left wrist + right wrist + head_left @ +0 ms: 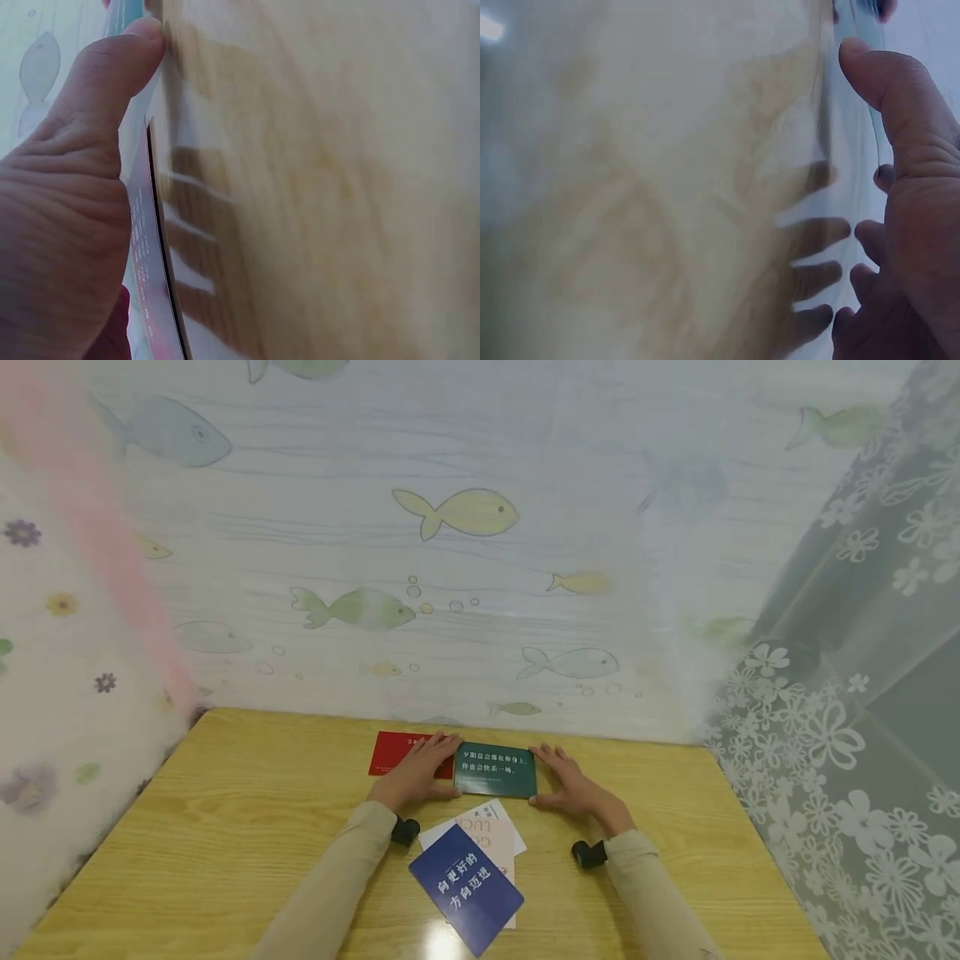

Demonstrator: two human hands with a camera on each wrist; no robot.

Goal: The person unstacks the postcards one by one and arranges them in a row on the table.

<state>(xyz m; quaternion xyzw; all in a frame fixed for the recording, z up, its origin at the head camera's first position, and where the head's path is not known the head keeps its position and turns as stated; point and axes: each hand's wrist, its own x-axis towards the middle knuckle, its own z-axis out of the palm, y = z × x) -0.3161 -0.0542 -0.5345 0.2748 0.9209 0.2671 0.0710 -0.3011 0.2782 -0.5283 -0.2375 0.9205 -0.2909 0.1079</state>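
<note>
A dark green card (495, 781) with white lettering lies flat on the table between my two hands in the head view. At its left edge is my left hand (420, 774), thumb and fingertips right by the corners, fingers extended over part of a red card (388, 755). My right hand (576, 787) borders the green card's right edge, its thumb near the lower corner and the fingers reaching to the upper one. In the left wrist view the thumb (105, 67) points at the card's teal edge. The right wrist view shows the thumb (900, 82) and fingers low over the tabletop.
Closer to me, a blue card (465, 893) with white lettering overlaps a pale pink card (501, 847) and a white card (512, 833). The wooden table (247, 827) ends at a fish-patterned curtain (450, 635). Dark wrist cameras sit under both wrists.
</note>
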